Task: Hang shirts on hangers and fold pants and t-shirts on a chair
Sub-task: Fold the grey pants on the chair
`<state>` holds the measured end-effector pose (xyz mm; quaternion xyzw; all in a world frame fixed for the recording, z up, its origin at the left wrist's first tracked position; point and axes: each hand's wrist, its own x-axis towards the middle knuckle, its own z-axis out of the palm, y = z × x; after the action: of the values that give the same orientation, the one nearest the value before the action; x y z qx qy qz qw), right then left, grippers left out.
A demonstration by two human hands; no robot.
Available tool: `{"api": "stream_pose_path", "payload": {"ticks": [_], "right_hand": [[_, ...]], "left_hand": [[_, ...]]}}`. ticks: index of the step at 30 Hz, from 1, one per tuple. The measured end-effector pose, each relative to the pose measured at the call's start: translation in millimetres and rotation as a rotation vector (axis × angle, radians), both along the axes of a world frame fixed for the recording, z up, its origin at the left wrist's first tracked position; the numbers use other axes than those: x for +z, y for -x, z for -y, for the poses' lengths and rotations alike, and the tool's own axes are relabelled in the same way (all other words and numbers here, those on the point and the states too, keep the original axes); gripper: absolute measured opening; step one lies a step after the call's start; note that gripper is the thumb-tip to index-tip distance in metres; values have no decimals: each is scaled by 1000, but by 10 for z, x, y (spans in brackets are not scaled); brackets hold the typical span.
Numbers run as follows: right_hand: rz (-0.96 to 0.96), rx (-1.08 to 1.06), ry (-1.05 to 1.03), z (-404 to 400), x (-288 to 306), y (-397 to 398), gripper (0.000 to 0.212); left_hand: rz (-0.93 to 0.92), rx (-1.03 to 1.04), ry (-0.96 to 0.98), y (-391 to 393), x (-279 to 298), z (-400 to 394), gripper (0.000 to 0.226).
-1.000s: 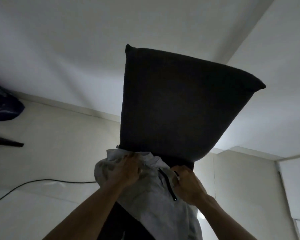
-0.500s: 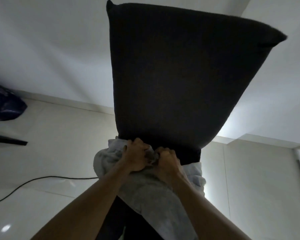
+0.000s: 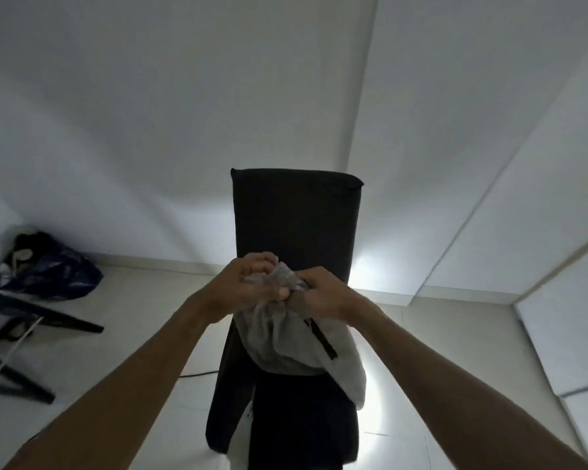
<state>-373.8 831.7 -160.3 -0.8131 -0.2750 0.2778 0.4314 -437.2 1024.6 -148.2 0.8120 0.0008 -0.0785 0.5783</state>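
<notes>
Both arms reached forward and met in front of the dark chair (image 3: 294,215), whose tall backrest stood upright in the middle of the view. The left hand (image 3: 252,283) was curled tight, fingers (image 3: 263,262) wrapped over a bunched top edge of the grey garment (image 3: 286,337). The right hand (image 3: 319,295) was likewise closed in a fist on the same bunch of cloth, so close beside the left that their knuckles touched or nearly touched. Neither hand showed any open gap; both were clenched on the fabric.

The grey garment hung down from the two fists, in front of the lower part of the backrest and above the seat. A dark zip or drawstring (image 3: 323,339) ran slanting down its right side. Its lower end drooped toward the right edge of the chair. Whether it was pants or a top could not be told from its crumpled shape. Whether any of it rested on the seat could not be made out either, the seat being very dark.

On the pale tiled floor (image 3: 133,334) at the left lay a dark blue bag (image 3: 48,273) against the wall (image 3: 150,130), and nearer, the black legs of some furniture (image 3: 41,317). A thin black cable (image 3: 197,374) ran on the floor just left of the chair. A bright patch of light (image 3: 367,269) glowed low on the wall right of the backrest.
</notes>
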Motion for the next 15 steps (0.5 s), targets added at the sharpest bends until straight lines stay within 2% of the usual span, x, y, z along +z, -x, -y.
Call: {"api": "stream_pose_path", "payload": {"ticks": [2, 5, 7, 9, 11, 15], "right_hand": [[-31, 11, -28, 161, 533, 170, 16], [-29, -5, -112, 411, 1404, 471, 26], [-42, 15, -144, 489, 1864, 589, 20], [-64, 0, -204, 576, 2323, 765, 9], [-66, 4, -251, 651, 2766, 940, 9], [-99, -28, -436, 734, 3414, 1248, 10]], "left_hand": [[22, -73, -12, 249, 424, 71, 43], [88, -160, -58, 694, 1137, 262, 37], [165, -186, -74, 863, 1482, 391, 34], [238, -179, -39, 1047, 1861, 505, 32], [305, -185, 10, 1210, 2237, 581, 31], [251, -317, 158, 1465, 2781, 708, 21]]}}
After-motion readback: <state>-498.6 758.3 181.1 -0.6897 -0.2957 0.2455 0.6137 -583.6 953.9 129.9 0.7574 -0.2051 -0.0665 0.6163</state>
